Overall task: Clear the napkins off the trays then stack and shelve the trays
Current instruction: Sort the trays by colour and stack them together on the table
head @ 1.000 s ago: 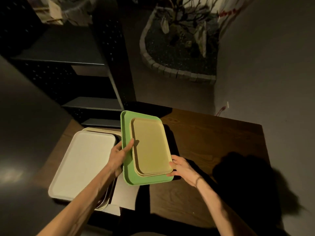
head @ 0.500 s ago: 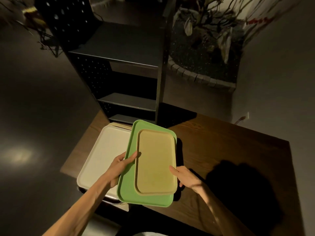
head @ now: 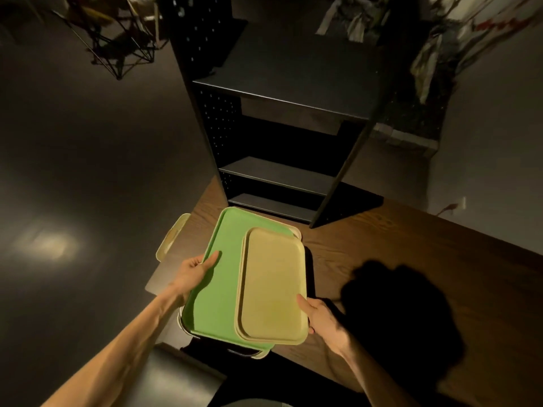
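Observation:
I hold a green tray (head: 219,292) with both hands, and two smaller tan trays (head: 274,284) are nested on its right half. My left hand (head: 195,271) grips the green tray's left rim, thumb on top. My right hand (head: 323,318) holds the right edge by the tan trays' near corner. Pale rims of a white tray stack (head: 261,355) show under the green tray at its near and far corners; whether they touch I cannot tell. The black shelf unit (head: 279,177) stands just beyond the table, its shelves bare.
The wooden table (head: 396,259) stretches to the right, with my shadow on it. A pale tray edge (head: 172,239) and a flat grey sheet (head: 161,277) sit at the table's left end. A planter with branches (head: 426,69) stands behind the shelf.
The green tray with the tan trays has shifted left over the white tray stack, covering it. My view has swung left and up toward the shelf unit.

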Demonstrator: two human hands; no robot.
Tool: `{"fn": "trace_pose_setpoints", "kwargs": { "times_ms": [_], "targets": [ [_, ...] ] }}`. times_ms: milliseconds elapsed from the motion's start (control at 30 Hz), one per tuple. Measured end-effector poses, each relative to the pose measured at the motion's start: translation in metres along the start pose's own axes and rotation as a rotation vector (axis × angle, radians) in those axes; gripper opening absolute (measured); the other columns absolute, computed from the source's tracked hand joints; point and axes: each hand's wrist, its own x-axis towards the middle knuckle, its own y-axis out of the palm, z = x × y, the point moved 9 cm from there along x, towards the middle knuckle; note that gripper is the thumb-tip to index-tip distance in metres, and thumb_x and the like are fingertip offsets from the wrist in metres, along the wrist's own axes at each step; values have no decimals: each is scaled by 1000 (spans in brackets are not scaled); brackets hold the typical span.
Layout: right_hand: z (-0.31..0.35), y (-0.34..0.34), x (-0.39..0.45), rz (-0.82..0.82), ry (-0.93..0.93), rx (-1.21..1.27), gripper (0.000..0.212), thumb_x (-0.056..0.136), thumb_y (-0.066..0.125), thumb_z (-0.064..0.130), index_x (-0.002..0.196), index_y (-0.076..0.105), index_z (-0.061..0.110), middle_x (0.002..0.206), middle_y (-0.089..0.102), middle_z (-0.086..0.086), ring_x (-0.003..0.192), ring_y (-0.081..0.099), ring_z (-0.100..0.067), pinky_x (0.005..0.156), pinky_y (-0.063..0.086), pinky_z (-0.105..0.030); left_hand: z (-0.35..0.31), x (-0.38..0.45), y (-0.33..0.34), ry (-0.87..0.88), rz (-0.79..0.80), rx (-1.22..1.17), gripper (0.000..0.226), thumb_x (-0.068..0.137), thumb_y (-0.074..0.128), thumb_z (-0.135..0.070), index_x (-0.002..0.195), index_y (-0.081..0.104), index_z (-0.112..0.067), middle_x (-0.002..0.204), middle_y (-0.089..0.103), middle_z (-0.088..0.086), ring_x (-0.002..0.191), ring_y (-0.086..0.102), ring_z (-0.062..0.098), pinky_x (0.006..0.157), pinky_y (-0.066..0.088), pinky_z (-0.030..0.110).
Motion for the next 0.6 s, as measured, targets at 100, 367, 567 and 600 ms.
{"fn": "trace_pose_setpoints", "kwargs": {
  "times_ms": [100,367,567,600],
  "targets": [
    [6,14,3,-13,44,61,35,101,45,43,103,69,18,116,70,-15,108,67,-27,85,53,-33,-1,19,-12,19,-26,84,35,87,66,-39,69,64,-9,69,61,14,54,52,21,55,42,28],
    [20,28,12,-103,31,127,33,105,42,24,105,66,1,102,71,-20,87,68,-38,75,57,-43,-12,55,-40,269,-174,938,45,94,58,-27,133,42,-13,127,53,19,103,60,32,94,49,43],
    [19,36,23,-59,62,185,31,104,42,20,98,70,7,84,76,0,75,73,-12,64,58,-25,3,66,-24,232,-2,827,43,97,55,-24,135,40,-11,118,63,13,104,63,30,98,49,45],
    [20,38,24,-62,56,181,30,104,43,20,95,70,11,86,76,1,75,73,-9,65,57,-22,5,66,-22,235,3,853,48,97,55,-25,139,37,-12,120,63,14,106,63,32,98,48,46]
  ]
}}
